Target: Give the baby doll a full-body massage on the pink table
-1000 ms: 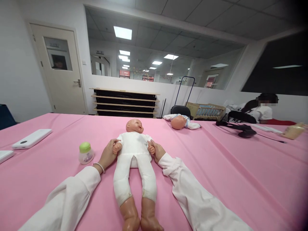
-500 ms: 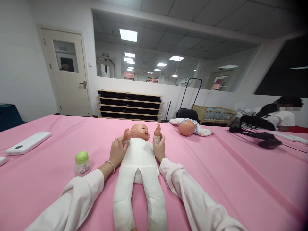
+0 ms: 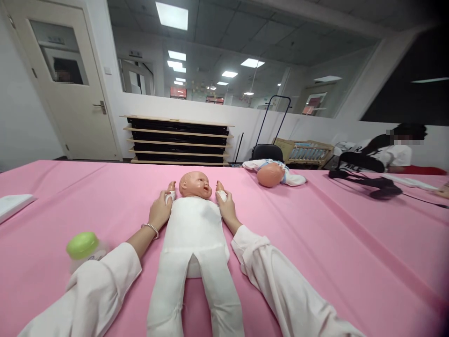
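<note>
A baby doll (image 3: pixel 194 224) with a white cloth body lies on its back, its head away from me and its face turned to the right. My left hand (image 3: pixel 161 208) is closed round the doll's arm on the left, just below its small plastic hand. On the other side my right hand (image 3: pixel 227 209) grips the second arm in the same way. Both doll arms are bent up beside the head. A jar with a green lid (image 3: pixel 83 245) stands left of my left forearm, partly hidden by the sleeve.
The table has a pink cover (image 3: pixel 301 243). Toward its far edge lies a second doll (image 3: pixel 271 174) in light clothing. Black straps or a headset (image 3: pixel 365 185) rest at the right, near a seated person (image 3: pixel 400 150). A white device (image 3: pixel 14 206) lies at the left edge.
My view has tilted down and come closer. The doll's arms have moved slightly farther up beside its head, with both hands still gripping them.
</note>
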Demonstrator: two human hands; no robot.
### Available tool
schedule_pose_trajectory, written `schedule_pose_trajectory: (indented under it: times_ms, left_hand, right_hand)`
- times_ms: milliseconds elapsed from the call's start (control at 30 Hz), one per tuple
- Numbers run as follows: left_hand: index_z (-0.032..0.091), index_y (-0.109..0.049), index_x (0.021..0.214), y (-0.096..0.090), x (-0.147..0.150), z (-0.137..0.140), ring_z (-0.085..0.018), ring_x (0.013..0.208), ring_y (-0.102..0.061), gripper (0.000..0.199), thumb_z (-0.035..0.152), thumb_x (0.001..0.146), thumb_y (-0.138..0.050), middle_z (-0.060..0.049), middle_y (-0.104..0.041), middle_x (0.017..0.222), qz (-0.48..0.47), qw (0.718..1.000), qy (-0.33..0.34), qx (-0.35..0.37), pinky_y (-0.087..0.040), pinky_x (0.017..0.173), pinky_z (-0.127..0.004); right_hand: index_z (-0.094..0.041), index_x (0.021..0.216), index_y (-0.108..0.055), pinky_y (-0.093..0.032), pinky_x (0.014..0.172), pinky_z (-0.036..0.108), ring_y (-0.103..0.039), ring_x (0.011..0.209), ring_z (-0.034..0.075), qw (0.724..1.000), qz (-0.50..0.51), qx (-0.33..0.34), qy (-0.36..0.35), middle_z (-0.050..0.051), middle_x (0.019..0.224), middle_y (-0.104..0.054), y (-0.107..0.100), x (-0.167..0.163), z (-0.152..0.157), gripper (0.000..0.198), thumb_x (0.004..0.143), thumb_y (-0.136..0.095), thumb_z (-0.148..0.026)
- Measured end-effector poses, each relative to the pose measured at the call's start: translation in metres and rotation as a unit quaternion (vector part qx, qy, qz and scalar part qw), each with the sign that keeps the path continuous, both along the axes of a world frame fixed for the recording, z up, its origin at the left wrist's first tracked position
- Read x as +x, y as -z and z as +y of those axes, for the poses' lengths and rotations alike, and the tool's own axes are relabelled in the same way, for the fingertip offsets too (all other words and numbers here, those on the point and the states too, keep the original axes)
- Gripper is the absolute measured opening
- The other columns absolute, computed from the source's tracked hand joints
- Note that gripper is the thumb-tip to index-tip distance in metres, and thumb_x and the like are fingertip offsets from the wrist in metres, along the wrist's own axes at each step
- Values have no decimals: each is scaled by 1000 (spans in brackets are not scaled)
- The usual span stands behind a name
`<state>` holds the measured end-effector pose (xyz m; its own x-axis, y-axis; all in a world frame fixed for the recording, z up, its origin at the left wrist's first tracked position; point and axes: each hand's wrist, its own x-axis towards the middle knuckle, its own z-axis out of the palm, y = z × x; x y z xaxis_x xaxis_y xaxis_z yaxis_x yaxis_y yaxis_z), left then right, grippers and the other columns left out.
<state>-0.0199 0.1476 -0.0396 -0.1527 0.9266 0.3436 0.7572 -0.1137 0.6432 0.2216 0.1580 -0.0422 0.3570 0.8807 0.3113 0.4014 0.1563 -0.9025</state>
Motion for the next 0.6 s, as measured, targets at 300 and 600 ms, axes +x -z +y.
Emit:
schedule_pose_trajectory:
  times_ms: [300,600]
  left_hand:
    - [18,-31,122,-6,0,-25,-29,97,-59,51,41,80,-48,-16,-52,119,-88,992,-5,90,-46,71,-38]
    - [15,-30,123,0,-15,-72,-28,96,-58,61,34,72,-58,-15,-54,112,-98,978,0,182,-48,77,-40]
  right_hand:
    - [-15,125,-36,-43,79,40,-56,99,31,992,-63,89,70,19,118,-52,-7,-7,-22,58,76,-49,-42]
    - [-17,119,-40,-44,86,41,-56,101,27,993,-53,105,13,12,112,-58,-3,13,-71,58,67,-57,-36]
